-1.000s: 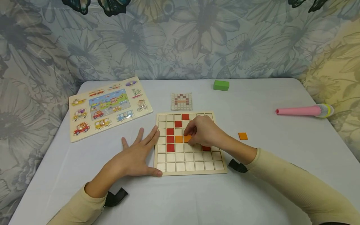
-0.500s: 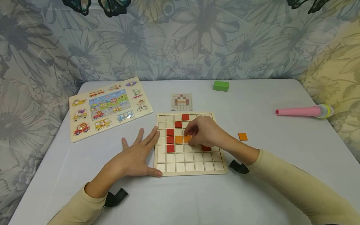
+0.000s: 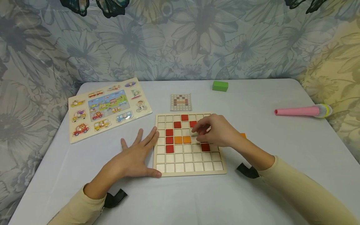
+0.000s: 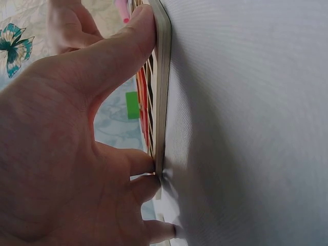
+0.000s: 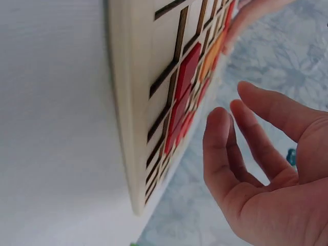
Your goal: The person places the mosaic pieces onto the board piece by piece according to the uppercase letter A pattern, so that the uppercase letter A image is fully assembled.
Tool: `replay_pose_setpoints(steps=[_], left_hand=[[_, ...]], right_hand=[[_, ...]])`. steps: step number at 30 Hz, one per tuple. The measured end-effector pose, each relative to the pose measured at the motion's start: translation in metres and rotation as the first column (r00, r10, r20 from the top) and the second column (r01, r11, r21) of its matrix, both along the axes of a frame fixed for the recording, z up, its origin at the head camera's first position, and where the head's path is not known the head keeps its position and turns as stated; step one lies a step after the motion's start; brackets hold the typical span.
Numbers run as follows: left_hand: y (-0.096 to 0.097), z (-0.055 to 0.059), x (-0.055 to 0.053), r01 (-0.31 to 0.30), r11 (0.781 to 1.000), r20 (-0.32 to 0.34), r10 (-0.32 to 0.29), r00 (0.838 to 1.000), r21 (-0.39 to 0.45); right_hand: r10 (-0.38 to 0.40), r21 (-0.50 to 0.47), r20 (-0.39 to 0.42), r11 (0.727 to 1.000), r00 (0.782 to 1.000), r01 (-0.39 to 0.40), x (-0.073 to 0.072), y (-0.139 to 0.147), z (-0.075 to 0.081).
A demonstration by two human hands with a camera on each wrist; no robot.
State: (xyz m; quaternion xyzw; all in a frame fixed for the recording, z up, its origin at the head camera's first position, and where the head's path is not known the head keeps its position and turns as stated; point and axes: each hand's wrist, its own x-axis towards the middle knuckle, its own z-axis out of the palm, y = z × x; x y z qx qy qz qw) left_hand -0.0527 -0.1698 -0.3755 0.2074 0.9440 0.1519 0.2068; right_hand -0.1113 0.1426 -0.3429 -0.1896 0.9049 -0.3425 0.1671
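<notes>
A wooden grid board (image 3: 184, 172) lies on the table, with red tiles (image 3: 169, 140) and two orange tiles (image 3: 182, 139) set in its squares. Spread along the board's left edge, my left hand (image 3: 132, 157) steadies it, thumb at the near corner and fingertips at the side. My right hand (image 3: 216, 131) hovers over the board's right half and hides some squares. In the right wrist view its thumb and fingers (image 5: 218, 123) stand apart with nothing between them. One loose orange tile (image 3: 243, 135) peeks out behind my right wrist.
Behind the board lies a small pattern card (image 3: 180, 102). A vehicle picture puzzle (image 3: 110, 106) is at the left. Farther back sits a green block (image 3: 220, 86), and a pink toy microphone (image 3: 301, 111) lies at the right.
My right hand has let go of the second orange tile, which stays in its square. The hand has shifted slightly right and its fingers have parted. My left hand keeps its place.
</notes>
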Motion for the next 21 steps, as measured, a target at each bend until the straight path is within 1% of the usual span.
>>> replay_pose_setpoints(steps=[11, 16, 21], left_hand=[[0.000, 0.000, 0.000, -0.005, 1.000, 0.004, 0.005, 1.000, 0.002], [0.000, 0.002, 0.000, -0.004, 1.000, 0.009, 0.004, 1.000, 0.007], [0.000, 0.002, 0.000, -0.003, 1.000, 0.005, 0.003, 1.000, 0.009]], right_hand=[[-0.079, 0.049, -0.039, 0.995, 0.996, 0.081, 0.013, 0.040, 0.008], [-0.106, 0.062, -0.061, 0.992, 0.992, 0.110, 0.016, 0.060, 0.010], [-0.139, 0.085, -0.058, 0.986, 0.989, 0.143, 0.018, 0.079, 0.012]])
